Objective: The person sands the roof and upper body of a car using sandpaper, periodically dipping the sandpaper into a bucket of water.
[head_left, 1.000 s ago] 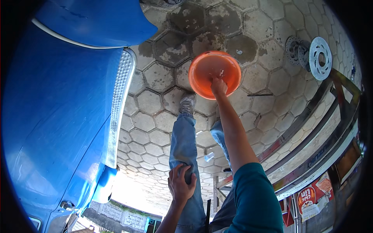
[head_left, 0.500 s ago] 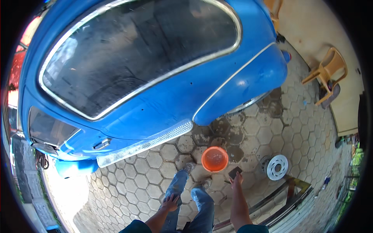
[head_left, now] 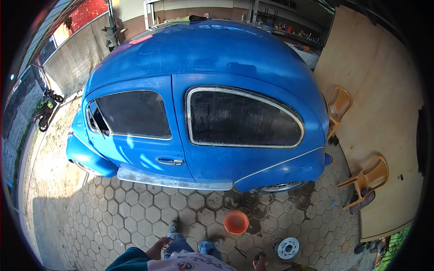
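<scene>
Blue is filling your view: you are lifting your gaze to the whole car (head_left: pixel 179 113). On the paving (head_left: pixel 144 212), well in from its right edge, the orange basin (head_left: pixel 236 231) is sitting without your right hand (head_left: pixel 260 262) in it, so dipping is seemingly pausing. That hand is hanging low, your left hand (head_left: pixel 158 248) is resting beside your jeans (head_left: pixel 177 245); whether either is gripping anything, I cannot tell.

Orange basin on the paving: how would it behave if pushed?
The orange basin looks like plastic, so its wall would probably flex. Broad and low, it seems unlikely to tip. Seams in the paving might catch its base.
</scene>
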### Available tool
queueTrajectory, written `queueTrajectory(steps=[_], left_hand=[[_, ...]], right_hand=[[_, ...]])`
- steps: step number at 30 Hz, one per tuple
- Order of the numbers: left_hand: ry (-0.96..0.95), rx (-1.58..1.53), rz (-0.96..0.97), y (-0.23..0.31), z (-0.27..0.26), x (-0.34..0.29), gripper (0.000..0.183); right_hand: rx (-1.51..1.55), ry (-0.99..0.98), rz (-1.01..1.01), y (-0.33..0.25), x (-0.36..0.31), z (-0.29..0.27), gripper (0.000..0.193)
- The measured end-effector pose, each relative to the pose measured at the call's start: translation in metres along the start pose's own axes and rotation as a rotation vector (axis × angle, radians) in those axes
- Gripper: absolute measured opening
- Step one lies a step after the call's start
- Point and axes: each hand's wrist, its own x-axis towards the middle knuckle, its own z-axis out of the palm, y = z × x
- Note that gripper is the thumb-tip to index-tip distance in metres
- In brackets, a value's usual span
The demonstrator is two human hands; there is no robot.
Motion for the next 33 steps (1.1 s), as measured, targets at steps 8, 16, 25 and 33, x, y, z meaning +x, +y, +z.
queueTrajectory(steps=[8,16,25,33], left_hand=[[0.224,-0.399,-0.019,-0.021,-0.072,0.033,0.037],[0.003,-0.55,-0.184,-0.154,-0.03,0.016,0.038],[-0.055,-0.164,0.068,-0.198,-0.114,0.082,0.04],[0.153,-0.558,0.012,-0.181,-0.24,0.057,0.037]], right_hand=[[-0.014,-0.293,-0.195,-0.051,-0.029,0.147,0.018],[-0.095,0.11,0.146,-0.025,-0.031,0.218,0.048],[-0.095,-0.062,-0.215,-0.008,-0.124,0.381,0.052],[0.181,-0.427,-1.314,-0.232,-0.378,0.544,0.031]])
